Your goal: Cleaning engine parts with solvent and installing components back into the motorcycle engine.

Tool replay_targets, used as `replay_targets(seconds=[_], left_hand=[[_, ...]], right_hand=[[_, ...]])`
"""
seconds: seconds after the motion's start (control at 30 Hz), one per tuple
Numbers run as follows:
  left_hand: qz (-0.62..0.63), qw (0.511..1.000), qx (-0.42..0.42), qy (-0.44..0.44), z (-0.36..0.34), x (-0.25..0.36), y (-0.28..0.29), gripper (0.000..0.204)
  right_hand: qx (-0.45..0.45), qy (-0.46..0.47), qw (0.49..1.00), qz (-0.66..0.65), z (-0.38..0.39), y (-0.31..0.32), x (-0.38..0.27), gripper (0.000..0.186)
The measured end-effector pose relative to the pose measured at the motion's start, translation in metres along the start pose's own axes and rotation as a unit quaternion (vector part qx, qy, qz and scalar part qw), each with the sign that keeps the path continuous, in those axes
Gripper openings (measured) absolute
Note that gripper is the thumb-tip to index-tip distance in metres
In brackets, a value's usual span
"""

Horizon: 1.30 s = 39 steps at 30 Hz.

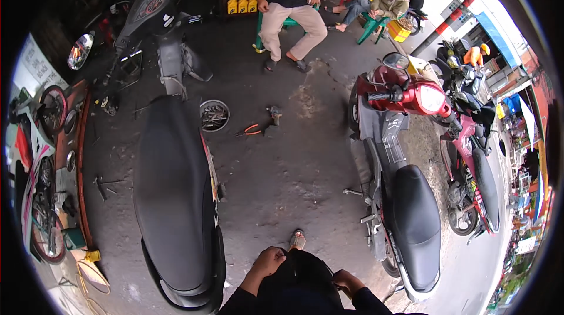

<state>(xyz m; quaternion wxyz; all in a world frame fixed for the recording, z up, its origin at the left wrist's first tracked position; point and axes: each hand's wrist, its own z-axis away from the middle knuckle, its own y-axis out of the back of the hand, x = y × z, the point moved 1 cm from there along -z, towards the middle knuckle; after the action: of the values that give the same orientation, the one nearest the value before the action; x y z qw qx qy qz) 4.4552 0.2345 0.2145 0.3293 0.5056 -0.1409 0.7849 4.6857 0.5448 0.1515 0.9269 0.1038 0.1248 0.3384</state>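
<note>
My left hand (270, 261) is curled closed beside the dark clothing (302, 283) over my legs. Whatever its fingers may hold is too small to make out. On the other side of that clothing, my right hand (348, 282) is also closed, its fingertips against the dark cloth and partly hidden. To the left stands a scooter with a long black seat (176, 197), its front stripped of some covers. A red scooter (411, 96) is parked to the right. Neither hand touches a scooter.
On the ground ahead lie a round metal bowl of tools (215, 115), orange-handled pliers (251, 131) and a power drill (274, 115). A T-shaped wrench (107, 187) lies left of the near scooter. Two people sit on green chairs ahead, one a seated person in beige trousers (292, 24).
</note>
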Motion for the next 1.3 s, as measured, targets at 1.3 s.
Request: replay_targets(seconds=[1.3], left_hand=[[0.595,0.413,0.559,-0.404,-0.605,-0.374,0.318,0.018]], right_hand=[[-0.091,0.705,0.515,0.478,-0.656,0.285,-0.777,0.043]])
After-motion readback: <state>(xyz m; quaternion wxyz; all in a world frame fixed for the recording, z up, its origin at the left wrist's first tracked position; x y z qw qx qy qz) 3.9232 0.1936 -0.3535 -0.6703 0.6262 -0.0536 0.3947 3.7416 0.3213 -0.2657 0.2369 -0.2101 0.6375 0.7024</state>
